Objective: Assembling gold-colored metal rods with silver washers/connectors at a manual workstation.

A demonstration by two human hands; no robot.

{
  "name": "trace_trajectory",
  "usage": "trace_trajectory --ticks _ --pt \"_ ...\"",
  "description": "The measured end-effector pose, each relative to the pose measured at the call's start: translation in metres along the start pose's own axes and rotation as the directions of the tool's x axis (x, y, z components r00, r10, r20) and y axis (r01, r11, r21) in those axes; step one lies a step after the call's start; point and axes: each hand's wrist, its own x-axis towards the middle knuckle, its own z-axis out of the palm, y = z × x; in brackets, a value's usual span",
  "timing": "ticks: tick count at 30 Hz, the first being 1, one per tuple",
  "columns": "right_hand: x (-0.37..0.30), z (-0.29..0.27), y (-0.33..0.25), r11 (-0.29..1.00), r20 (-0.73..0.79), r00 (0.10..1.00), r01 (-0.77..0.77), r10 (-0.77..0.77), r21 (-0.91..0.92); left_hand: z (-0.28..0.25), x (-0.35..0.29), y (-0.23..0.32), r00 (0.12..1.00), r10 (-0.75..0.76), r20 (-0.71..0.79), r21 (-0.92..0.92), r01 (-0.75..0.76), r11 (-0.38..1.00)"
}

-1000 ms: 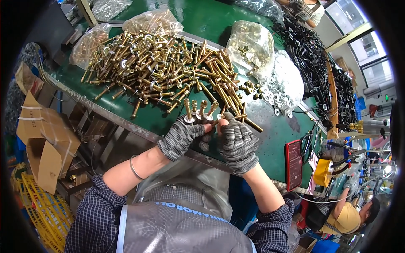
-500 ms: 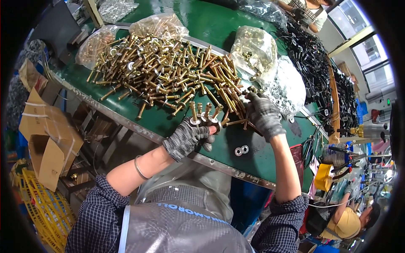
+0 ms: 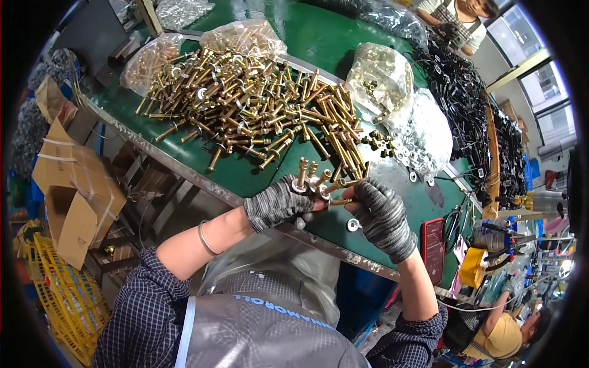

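My left hand [image 3: 276, 203], in a grey knitted glove, is closed around several brass-coloured bolts [image 3: 302, 173] that stand up from the fist with pale washers on them. Close against it, my right hand [image 3: 383, 218], gloved alike, has its fingers pinched at the end of a bolt [image 3: 339, 202] reaching across from the left fist. Whether a nut sits in that pinch is hidden. A loose washer [image 3: 353, 225] lies on the green table beside the right fingers. Beyond both hands spreads a large pile of bolts [image 3: 239, 104].
Small dark nuts [image 3: 379, 142] and pale washers [image 3: 412, 152] spill from plastic bags [image 3: 381, 76] at the far right. A red-edged phone [image 3: 433, 248] lies right of my right hand. Black cables [image 3: 457, 104] heap beyond. The table's metal edge [image 3: 178, 175] runs in front of me.
My right hand has come back from the nuts by the bags to the bolts in my left hand. One of two loose washers is out of sight. The view has shifted slightly.
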Motion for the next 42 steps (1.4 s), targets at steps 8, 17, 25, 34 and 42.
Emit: trace_trajectory --ticks 8,17,25,34,42 --pt "-0.001 0.004 -0.002 0.881 0.092 0.994 -0.006 0.056 -0.473 0.000 0.008 -0.015 0.985 0.173 0.010 0.042 -0.173 0.984" --pt "-0.003 0.003 -0.002 0.912 0.016 0.999 0.032 -0.028 -0.408 0.000 0.005 -0.016 0.996 0.076 0.049 -0.130 -0.069 0.989" --pt "-0.010 -0.001 0.001 0.916 -0.007 0.994 -0.105 0.111 -0.388 -0.005 0.000 -0.012 0.995 -0.009 0.097 -0.003 0.010 1.000" --pt "-0.045 -0.024 0.038 0.826 -0.161 0.951 -0.308 0.262 -0.473 -0.192 -0.040 0.083 0.549 0.627 -0.552 0.229 -0.623 0.748" --pt "-0.025 -0.006 0.053 0.654 -0.083 0.966 -0.228 0.245 -0.722 -0.237 -0.041 0.105 0.431 0.795 -0.427 0.793 0.601 0.100"
